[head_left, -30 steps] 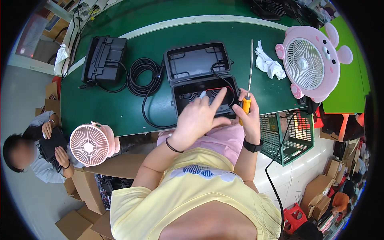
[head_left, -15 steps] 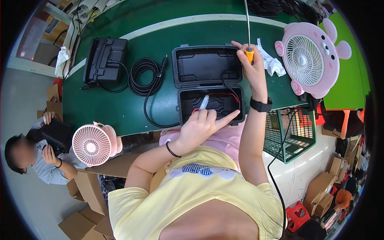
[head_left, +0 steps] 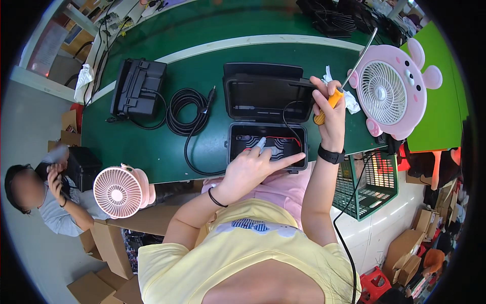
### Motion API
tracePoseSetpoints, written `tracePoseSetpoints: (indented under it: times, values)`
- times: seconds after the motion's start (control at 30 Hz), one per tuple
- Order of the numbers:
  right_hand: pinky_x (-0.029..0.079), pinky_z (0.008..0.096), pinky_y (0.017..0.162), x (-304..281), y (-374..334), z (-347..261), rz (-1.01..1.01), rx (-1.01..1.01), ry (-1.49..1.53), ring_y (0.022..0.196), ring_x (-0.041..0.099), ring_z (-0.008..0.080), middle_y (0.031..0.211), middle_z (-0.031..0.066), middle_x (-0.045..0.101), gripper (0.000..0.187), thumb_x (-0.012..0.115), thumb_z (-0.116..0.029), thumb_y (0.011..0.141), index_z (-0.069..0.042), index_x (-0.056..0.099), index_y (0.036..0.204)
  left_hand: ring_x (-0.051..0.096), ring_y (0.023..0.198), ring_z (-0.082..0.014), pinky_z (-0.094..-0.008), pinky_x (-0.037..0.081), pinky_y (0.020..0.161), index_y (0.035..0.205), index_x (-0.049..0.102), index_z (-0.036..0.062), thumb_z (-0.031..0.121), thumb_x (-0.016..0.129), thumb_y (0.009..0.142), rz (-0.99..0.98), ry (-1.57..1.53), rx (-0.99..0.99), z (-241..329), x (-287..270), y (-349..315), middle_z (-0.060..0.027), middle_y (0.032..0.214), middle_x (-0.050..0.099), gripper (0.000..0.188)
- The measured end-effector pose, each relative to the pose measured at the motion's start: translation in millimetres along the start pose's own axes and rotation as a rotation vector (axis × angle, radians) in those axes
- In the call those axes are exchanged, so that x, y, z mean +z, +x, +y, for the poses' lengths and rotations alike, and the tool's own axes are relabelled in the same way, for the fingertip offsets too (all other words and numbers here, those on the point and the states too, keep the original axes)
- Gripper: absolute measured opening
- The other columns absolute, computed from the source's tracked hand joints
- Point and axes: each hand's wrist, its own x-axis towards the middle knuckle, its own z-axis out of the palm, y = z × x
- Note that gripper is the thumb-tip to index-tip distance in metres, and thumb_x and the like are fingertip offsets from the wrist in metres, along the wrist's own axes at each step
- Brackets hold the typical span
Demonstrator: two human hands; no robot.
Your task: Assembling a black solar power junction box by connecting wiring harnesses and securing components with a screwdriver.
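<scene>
A black plastic case [head_left: 302, 144] stands on the green table in front of me, its hinged lid [head_left: 268, 101] tilted partly up. Inside are a red wire [head_left: 283, 138] and a thin black cable. Over the case's near edge, my left hand [head_left: 246, 168] pinches a pale, marker-like tube [head_left: 261, 142], its forefinger stretched toward the right rim. My right hand [head_left: 331, 114] grips a screwdriver [head_left: 330, 104] by its orange handle, the long shaft slanting up and right. Its fingers are at the lid's right corner; whether they hold that corner I cannot tell.
Left of the case lie a coiled black cable [head_left: 187, 112] and a second black case [head_left: 137, 87]. A pink fan [head_left: 382, 91] and crumpled tissue [head_left: 351, 103] are at right. Another pink fan [head_left: 118, 195] stands at the near left edge. A co-worker [head_left: 71, 202] sits at far left.
The lid has tilted up from lying open. My right hand has moved slightly right, and the screwdriver has swung from upright to a rightward slant. My left hand keeps its pinch.
</scene>
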Motion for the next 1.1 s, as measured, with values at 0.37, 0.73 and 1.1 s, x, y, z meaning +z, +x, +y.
tracePoseSetpoints:
  times: [0.37, 0.73, 1.1]
  values:
    - [0.042, 0.0176, 0.052, 5.1, -14.2, -13.6, -0.046, 0.013, -0.035, 0.064, 0.054, 0.0025, 0.115, 0.0149, 0.072, 0.027, 0.067, 0.001, 0.091, -0.014, 0.044, 0.087, 0.065, 0.078, -0.0241, -0.0337, 0.055, 0.063, 0.137, 0.056, 0.0265, 0.010, 0.068, 0.079, -0.084, -0.285, -0.044, -18.2, -2.1, 17.3, -0.0080, 0.084, 0.060, 0.061]
    - [0.042, 0.0170, 0.053, 10.5, -49.2, -14.7, 0.041, 0.013, -0.207, 0.061, 0.052, 0.0025, 0.106, 0.0134, 0.072, 0.029, 0.068, -0.002, 0.091, -0.012, 0.043, 0.083, 0.059, 0.104, -0.0256, -0.0365, 0.050, 0.086, 0.131, 0.060, 0.0142, 0.028, 0.081, 0.071, 0.060, -0.284, -0.168, -20.0, -14.2, 16.2, -0.0101, 0.123, 0.058, 0.065]
    - [0.040, 0.0166, 0.053, 16.8, -55.8, -3.5, 0.118, 0.021, -0.284, 0.066, 0.052, 0.0003, 0.105, 0.0128, 0.074, 0.028, 0.069, -0.003, 0.092, -0.012, 0.043, 0.084, 0.060, 0.105, -0.0358, -0.0436, 0.050, 0.090, 0.107, 0.065, 0.0061, 0.022, 0.088, 0.068, 0.365, -0.335, -0.379, -45.8, 11.7, -19.6, -0.0140, 0.103, 0.065, 0.048]
